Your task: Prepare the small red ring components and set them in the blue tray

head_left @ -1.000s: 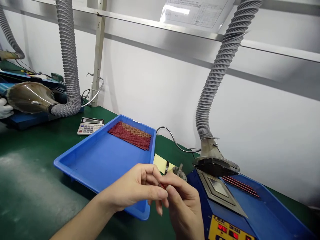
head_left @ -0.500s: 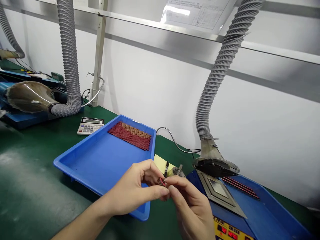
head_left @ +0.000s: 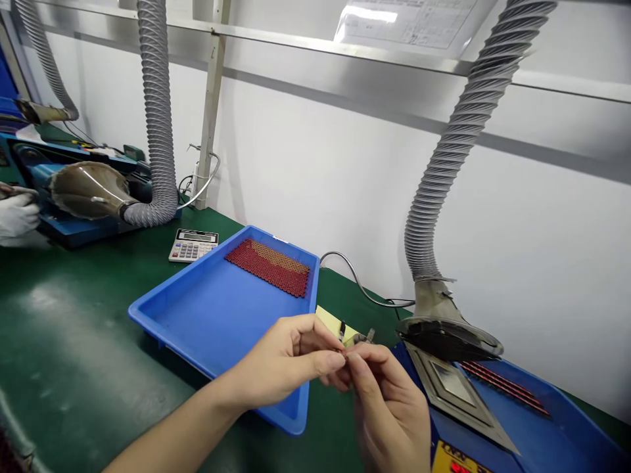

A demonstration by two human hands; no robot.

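Note:
Over the right front corner of a blue tray, my left hand is closed in a pinch on a small red part. Its thumb and fingertips cover nearly all of it, so its exact kind is hidden. My right hand pinches at the same part from the other side, thumb against forefinger, and the fingertips of both hands meet. Packed at the tray's far end lies a flat block of small red and tan ring-like pieces.
A calculator lies left of the tray. Yellow paper with a black pen is behind my hands. At right, a fume hood hangs over a metal hot plate; another blue tray holds red-black rows. A co-worker's gloved hand shows far left.
The view has turned slightly left, so the scene sits farther right. My fingertips have closed more over the small red part, which shows less now. A gloved hand has come further into view.

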